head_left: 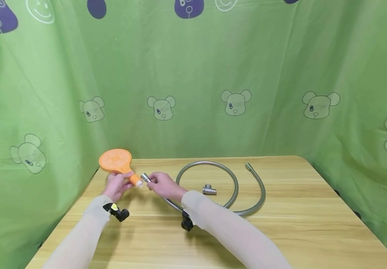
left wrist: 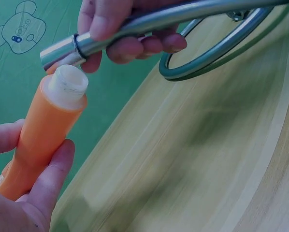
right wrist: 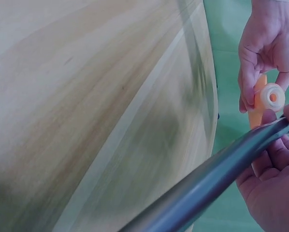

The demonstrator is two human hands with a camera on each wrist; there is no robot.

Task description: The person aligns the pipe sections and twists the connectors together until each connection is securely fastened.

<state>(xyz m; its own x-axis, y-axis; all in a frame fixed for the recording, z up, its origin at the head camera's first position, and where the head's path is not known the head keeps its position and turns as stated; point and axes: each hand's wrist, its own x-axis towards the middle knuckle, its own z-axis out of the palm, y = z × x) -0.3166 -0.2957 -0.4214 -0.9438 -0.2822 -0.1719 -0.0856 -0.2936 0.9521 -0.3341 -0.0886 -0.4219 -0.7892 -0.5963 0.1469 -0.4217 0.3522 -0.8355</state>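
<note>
An orange shower head (head_left: 115,160) with a white threaded end is held by its handle in my left hand (head_left: 115,185), above the table's left side. My right hand (head_left: 164,185) grips a grey shower hose (head_left: 220,167) just behind its chrome end fitting (left wrist: 62,52). The fitting is close to the white threaded end (left wrist: 69,82), and the two are not joined. In the right wrist view the hose (right wrist: 217,181) runs past my right hand, and the open bore of the shower head's handle (right wrist: 272,98) faces the camera.
The hose loops across the wooden table (head_left: 301,231), its other end fitting (head_left: 248,166) lying toward the back right. A small chrome angle valve (head_left: 209,189) lies within the loop. A green patterned curtain (head_left: 197,74) surrounds the table at the back and sides.
</note>
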